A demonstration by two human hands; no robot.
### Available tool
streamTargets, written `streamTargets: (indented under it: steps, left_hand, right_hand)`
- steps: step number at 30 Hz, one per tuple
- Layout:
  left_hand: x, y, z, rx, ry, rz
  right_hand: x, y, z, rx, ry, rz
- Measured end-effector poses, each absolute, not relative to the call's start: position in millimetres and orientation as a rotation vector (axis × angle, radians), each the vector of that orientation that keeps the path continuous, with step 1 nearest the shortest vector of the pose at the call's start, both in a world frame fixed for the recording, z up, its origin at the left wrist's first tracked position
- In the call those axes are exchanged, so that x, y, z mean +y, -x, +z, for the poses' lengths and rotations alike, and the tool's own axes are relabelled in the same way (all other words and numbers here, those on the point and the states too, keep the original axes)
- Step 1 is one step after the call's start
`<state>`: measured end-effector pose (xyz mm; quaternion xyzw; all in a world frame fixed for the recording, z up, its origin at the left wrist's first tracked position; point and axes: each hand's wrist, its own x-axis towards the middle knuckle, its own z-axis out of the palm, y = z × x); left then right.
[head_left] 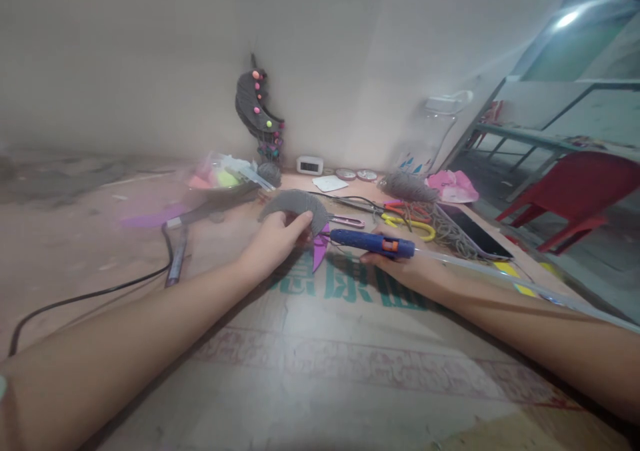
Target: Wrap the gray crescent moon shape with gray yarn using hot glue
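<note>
Pinched between the thumb and fingers of my left hand (285, 234) is a grey crescent (295, 202), which looks wrapped in yarn. A pointed purple piece (320, 251) hangs below the crescent's right end; how it is joined there I cannot tell. My right hand (395, 264) grips a blue glue gun (357, 240) from below, with part of its fingers hidden. The gun's nozzle points left and meets or nearly meets the top of the purple piece. Out of its back a long clear glue stick (500, 277) runs to the right.
A decorated dark crescent (247, 104) hangs on the wall. Behind my hands lie yellow-handled scissors (425, 227), grey yarn (410, 187), a phone (470, 231) and a small clock (309, 165). A water bottle (430, 134) stands at the back right. A black cable (100, 289) crosses the left side.
</note>
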<state>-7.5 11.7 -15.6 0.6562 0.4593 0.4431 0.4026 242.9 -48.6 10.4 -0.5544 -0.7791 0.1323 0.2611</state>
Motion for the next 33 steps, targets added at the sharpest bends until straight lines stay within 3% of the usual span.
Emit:
streamTargets:
  steps: [33]
  left_hand:
    - [12.6, 8.6, -15.0, 1.094, -1.596, 1.103]
  right_hand:
    - [-48.9, -237.0, 14.5, -1.897, 1.508, 0.441]
